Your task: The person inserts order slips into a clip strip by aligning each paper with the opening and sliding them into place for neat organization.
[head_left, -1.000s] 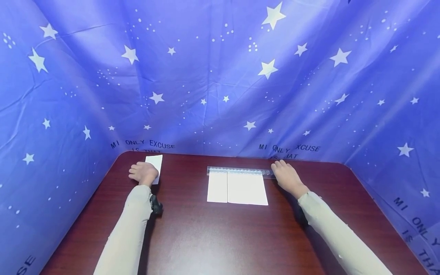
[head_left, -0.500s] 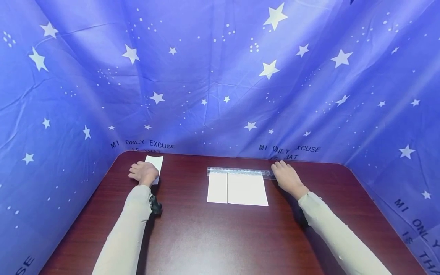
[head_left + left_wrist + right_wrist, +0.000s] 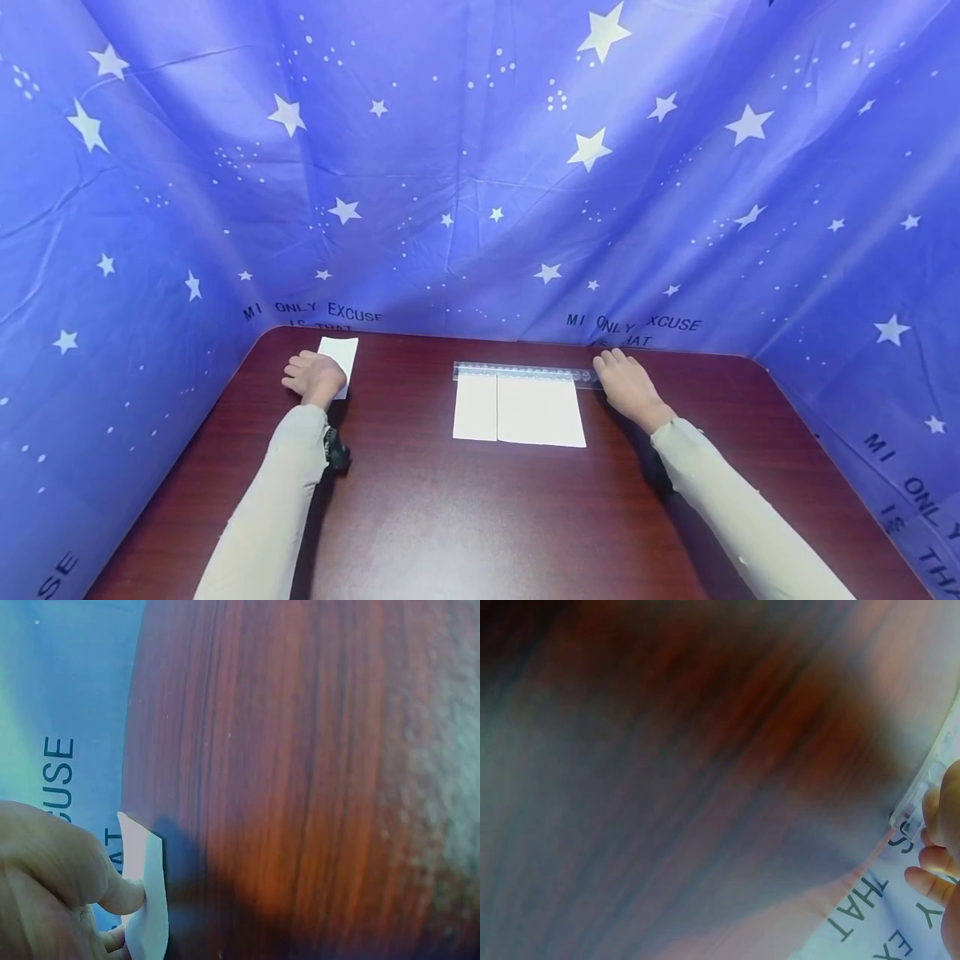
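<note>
My left hand [image 3: 313,379] is at the table's far left, pinching a strip of white paper [image 3: 347,357]. In the left wrist view the thumb lies on the face of the strip, with a fingertip showing behind it. At the right, my right hand [image 3: 628,388] grips the end of a clear plastic ruler [image 3: 517,372]; the right wrist view shows fingers curled at the ruler's corner. The ruler lies across the top edges of two white paper pieces, a narrow one [image 3: 476,410] on the left and a wider one [image 3: 540,415] beside it, a thin line between them.
A dark red wooden table [image 3: 450,517] with rounded far corners fills the lower part of the view. Blue curtains [image 3: 420,167] printed with stars and lettering hang close behind it and at both sides. A black device [image 3: 337,450] is strapped at the left wrist.
</note>
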The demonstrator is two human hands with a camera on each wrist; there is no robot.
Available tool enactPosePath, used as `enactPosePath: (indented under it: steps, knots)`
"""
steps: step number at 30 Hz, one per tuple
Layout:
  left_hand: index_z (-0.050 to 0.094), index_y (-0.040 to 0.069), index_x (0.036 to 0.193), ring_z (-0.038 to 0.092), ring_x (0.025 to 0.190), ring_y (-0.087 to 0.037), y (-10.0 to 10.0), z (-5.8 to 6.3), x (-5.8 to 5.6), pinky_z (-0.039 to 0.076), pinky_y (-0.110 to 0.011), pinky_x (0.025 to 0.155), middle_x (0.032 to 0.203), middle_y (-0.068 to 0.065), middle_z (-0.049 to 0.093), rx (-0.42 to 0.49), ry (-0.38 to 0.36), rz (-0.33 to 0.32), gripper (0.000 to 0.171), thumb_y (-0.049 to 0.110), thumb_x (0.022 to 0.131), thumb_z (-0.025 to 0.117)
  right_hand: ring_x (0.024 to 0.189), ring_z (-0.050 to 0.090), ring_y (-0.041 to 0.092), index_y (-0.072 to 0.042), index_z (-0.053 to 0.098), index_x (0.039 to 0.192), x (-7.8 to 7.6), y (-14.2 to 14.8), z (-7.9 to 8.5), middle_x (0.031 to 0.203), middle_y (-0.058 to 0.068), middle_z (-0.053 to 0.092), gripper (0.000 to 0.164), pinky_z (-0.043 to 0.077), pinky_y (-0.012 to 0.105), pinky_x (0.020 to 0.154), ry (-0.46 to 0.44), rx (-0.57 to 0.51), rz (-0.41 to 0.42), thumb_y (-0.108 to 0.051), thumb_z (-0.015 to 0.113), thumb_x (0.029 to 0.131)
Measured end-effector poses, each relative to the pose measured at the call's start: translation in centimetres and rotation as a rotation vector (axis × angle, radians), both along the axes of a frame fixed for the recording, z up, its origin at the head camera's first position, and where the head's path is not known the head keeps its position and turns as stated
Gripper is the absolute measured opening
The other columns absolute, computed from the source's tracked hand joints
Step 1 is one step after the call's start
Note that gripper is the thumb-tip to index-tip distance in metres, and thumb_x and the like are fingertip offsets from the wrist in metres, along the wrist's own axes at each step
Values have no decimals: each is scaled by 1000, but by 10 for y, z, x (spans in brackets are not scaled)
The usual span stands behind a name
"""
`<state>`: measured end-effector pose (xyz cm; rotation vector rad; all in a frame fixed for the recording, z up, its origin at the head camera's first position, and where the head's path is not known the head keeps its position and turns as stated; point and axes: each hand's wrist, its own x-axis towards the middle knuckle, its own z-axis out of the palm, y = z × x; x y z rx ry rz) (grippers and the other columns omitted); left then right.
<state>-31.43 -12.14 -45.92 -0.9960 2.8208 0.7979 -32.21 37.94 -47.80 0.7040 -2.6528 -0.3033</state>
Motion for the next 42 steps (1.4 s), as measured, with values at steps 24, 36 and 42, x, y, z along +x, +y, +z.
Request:
enactPosePath:
  steps: [24,36,42]
  knots:
    - [57,-8,96,55,78,-29,-45,23,25,49,-32,57,85,-19,58,126,37,-187,28,15,80,56,91,51,33,2,56,95,0,0,-1,94,16,57,36,54,46,73,9,-4,5,4,73,64]
    - [47,-7,131,61,80,-14,-107,-36,-19,59,-34,87,95,-10,65,838,-55,-315,55,5,82,70,91,50,32,2,55,93,-5,2,-3,93,15,56,32,53,45,73,26,-10,13,5,70,65]
    - [21,-12,142,59,77,-3,-84,-4,9,57,-25,88,90,1,65,869,-90,-343,59,1,93,52,91,50,32,1,55,93,-5,3,-4,93,15,57,34,53,45,74,27,-20,14,5,71,64]
